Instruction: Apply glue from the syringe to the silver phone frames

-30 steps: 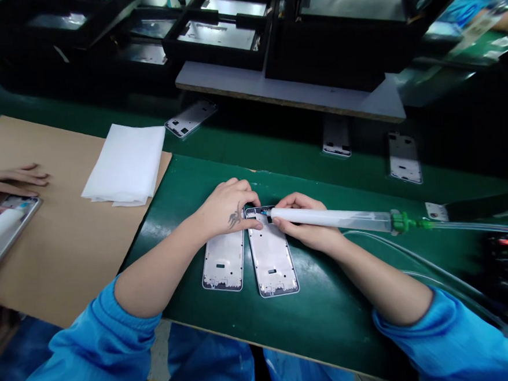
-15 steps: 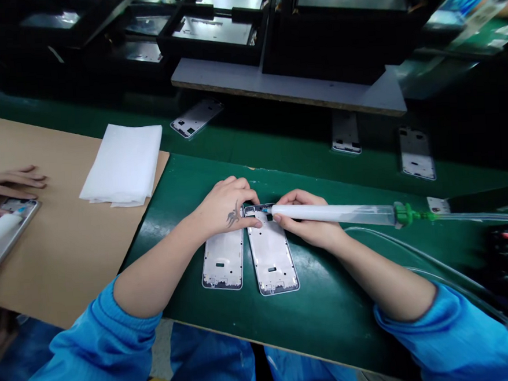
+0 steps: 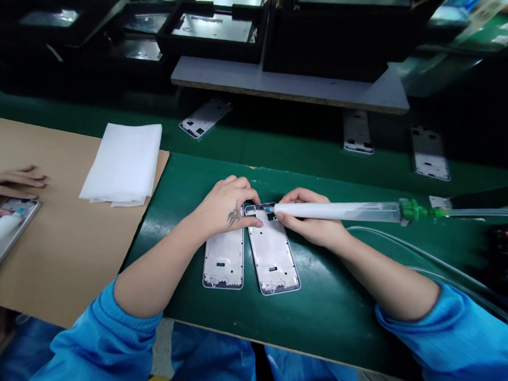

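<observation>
My right hand (image 3: 310, 218) is wrapped round a dispensing syringe (image 3: 342, 210) with white filling and a green end cap. Its blue tip is over the top edge of a silver phone frame (image 3: 272, 250), which lies flat on the green mat. With thumb and fingers at that frame's upper left corner, my left hand (image 3: 229, 207) grips it. A second phone frame (image 3: 223, 261) lies just to the left, its upper part hidden under my left hand.
At left, a co-worker's hand (image 3: 7, 184) rests by another phone frame on brown cardboard (image 3: 80, 255). White folded sheets (image 3: 122, 165) lie nearby. Further phone frames (image 3: 429, 152) sit beyond the mat, below a shelf (image 3: 290, 86). A clear tube (image 3: 490, 213) runs right from the syringe.
The syringe and my right hand have shifted slightly to the right. Beyond the mat, the far phone frames have slid right. My left hand has stayed nearly still.
</observation>
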Available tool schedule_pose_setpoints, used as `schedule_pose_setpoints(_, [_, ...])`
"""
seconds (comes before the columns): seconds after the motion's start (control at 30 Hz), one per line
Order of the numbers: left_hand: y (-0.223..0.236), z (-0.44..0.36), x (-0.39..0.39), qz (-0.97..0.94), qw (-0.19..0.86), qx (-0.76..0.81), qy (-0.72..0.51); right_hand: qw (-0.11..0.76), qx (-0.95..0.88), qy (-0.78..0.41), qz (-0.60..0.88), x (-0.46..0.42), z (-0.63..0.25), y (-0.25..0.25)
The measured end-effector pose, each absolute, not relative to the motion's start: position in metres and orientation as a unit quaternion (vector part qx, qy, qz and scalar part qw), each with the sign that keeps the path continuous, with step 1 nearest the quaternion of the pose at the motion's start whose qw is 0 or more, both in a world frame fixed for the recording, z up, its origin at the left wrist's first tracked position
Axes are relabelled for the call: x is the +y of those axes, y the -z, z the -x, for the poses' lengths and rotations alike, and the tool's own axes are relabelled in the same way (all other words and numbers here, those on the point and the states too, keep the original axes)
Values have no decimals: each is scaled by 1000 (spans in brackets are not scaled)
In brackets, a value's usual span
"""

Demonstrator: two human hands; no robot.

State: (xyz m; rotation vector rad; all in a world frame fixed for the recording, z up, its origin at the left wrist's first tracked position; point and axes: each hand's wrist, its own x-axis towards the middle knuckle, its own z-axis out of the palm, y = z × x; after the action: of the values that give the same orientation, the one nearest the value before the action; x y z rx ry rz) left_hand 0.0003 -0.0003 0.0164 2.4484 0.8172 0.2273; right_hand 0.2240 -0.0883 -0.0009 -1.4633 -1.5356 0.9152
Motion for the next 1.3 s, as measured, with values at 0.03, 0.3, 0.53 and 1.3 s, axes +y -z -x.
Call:
schedule_pose_setpoints(0.03, [-16,0,0,-910,271,302,-87,403,-607,-362,580,-88,-224,1])
schedule_pose_setpoints(0.3, [-14,1,0,-909,271,303,-89,401,-606,-361,585,-88,-225,2])
schedule_pose_setpoints(0.53, [-13,1,-1,-910,273,296,-98,407,-603,-351,589,-88,-223,1])
schedule_pose_setpoints(1.3, [-9,1,1,-913,262,300,-92,392,-607,-358,592,-86,-220,4])
